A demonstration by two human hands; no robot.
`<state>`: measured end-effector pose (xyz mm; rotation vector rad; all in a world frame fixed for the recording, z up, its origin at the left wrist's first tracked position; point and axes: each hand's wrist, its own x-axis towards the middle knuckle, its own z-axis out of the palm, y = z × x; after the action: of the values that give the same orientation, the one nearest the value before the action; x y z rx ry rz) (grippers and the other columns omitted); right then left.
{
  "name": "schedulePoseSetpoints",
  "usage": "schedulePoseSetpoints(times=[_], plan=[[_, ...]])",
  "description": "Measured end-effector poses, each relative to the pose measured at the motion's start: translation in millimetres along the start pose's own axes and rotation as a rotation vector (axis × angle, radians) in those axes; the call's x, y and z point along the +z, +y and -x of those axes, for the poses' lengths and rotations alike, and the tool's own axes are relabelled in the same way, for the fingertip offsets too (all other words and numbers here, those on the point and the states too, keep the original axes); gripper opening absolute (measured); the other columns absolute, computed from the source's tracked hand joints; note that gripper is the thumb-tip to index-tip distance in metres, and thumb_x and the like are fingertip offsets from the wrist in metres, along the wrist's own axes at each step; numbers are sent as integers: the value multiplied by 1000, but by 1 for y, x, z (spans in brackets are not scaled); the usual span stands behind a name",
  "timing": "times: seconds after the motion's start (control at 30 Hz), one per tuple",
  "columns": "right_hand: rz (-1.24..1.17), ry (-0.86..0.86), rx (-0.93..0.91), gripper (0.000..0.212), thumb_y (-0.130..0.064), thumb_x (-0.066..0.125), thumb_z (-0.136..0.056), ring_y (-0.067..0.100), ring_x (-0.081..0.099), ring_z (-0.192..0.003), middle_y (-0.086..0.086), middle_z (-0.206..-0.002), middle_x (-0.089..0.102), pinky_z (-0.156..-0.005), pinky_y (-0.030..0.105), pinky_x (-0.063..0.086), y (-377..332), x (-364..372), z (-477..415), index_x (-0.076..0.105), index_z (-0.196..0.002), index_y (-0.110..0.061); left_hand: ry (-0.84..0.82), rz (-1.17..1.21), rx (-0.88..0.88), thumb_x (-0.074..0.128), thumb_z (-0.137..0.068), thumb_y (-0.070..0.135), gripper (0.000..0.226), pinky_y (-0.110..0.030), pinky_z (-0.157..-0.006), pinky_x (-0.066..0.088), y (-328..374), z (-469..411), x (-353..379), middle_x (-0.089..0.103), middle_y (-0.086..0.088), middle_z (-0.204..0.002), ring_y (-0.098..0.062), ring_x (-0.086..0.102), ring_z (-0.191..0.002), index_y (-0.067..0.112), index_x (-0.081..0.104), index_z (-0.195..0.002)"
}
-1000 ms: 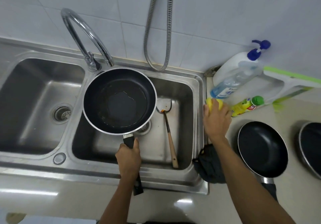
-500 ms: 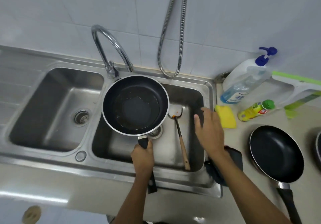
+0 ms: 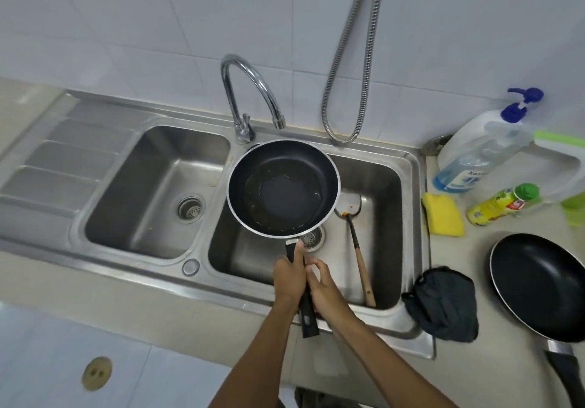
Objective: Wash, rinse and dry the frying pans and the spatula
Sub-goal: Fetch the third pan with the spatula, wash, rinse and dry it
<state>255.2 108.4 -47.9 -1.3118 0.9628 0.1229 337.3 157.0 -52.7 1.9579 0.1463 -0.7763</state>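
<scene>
Double sink point(image 3: 412, 167), held frying pan point(image 3: 285, 186), second frying pan point(image 3: 544, 284), one spatula point(image 3: 361, 265)

A black frying pan point(image 3: 283, 187) holding a little liquid is held level over the right basin of the sink point(image 3: 158, 268), under the tap point(image 3: 250, 91). At its 6 o'clock the left hand point(image 3: 289, 276) grips the handle, and the right hand point(image 3: 327, 289) wraps it just beside. The spatula point(image 3: 357, 246) lies in the basin at 4 o'clock. At 3 o'clock, the bench point(image 3: 474, 246) carries a yellow sponge point(image 3: 443, 214), a pump bottle point(image 3: 474, 154), a dark cloth point(image 3: 443, 304) and a second frying pan point(image 3: 541, 284).
</scene>
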Motion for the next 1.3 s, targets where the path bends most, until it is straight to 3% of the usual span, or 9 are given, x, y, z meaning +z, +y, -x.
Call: schedulePoseSetpoints(times=[0.13, 0.27, 0.37, 0.43, 0.63, 0.77, 0.9, 1.1, 1.3], plan=[[-68, 32, -68, 26, -43, 35, -109, 20, 70, -90, 21, -118, 68, -69, 26, 56, -2, 3, 5, 39, -132, -32, -53, 44, 45, 46, -104, 46, 53, -9, -61, 43, 10, 10, 0, 74, -2, -77, -12, 68, -79, 7, 77, -87], [-85, 38, -149, 28, -53, 34, -106, 22, 66, -113, 9, -140, 60, -95, 42, 58, -8, -2, 19, 37, -131, -66, -62, -2, 67, 46, -105, 43, 47, -25, -68, 44, 20, 24, 3, 67, 2, -69, -17, 66, -81, 11, 71, -79], [-53, 14, -181, 39, -52, 31, -107, 26, 58, -50, 17, -82, 72, -44, 31, 51, -15, -10, 36, 27, -145, -60, -130, 7, 83, 44, -104, 48, 54, -28, -73, 48, 23, 30, 8, 73, -5, -80, -23, 71, -90, 5, 75, -93], [-2, 39, -203, 39, -50, 29, -108, 22, 49, -38, 7, -61, 65, -39, 25, 43, -22, -18, 47, 25, -145, -61, -187, 30, 69, 41, -105, 49, 53, -26, -74, 49, 28, 37, 11, 72, -1, -81, -17, 70, -87, 8, 74, -96], [354, 187, -294, 42, -52, 28, -106, 2, 51, -71, -20, -84, 53, -80, 39, 49, -40, -44, 67, 18, -130, -84, -282, 129, 143, 24, -110, 42, 52, -5, -63, 44, 39, 50, 29, 68, 11, -85, 9, 61, -78, 21, 70, -95], [653, 256, -338, 48, -44, 27, -109, 30, 69, -97, 12, -113, 69, -92, 43, 55, -58, -53, 87, 20, -157, -49, -351, 199, 214, 22, -111, 34, 46, 3, -64, 41, 48, 60, 36, 59, 18, -84, 24, 57, -69, 33, 59, -85], [895, 285, -357, 52, -39, 26, -110, 20, 68, -81, 6, -99, 69, -78, 38, 58, -65, -59, 98, 14, -160, -36, -361, 194, 236, 21, -107, 50, 62, -20, -70, 50, 41, 58, 43, 69, -2, -76, -6, 65, -73, 17, 66, -79], [1178, 273, -388, 56, -20, 33, -110, 25, 66, -109, 11, -134, 60, -94, 39, 55, -72, -57, 111, 10, -161, -20, -382, 331, 143, 26, -107, 51, 61, -28, -83, 57, 37, 64, 45, 76, 4, -80, -8, 72, -83, 23, 73, -82], [1401, 312, -442, 76, -11, 45, -105, 22, 68, -101, 11, -131, 62, -86, 36, 58, -74, -57, 115, -4, -162, -19, -535, 516, -37, 24, -107, 54, 74, -31, -86, 55, 44, 62, 45, 76, -12, -76, -20, 74, -80, 14, 79, -78]])
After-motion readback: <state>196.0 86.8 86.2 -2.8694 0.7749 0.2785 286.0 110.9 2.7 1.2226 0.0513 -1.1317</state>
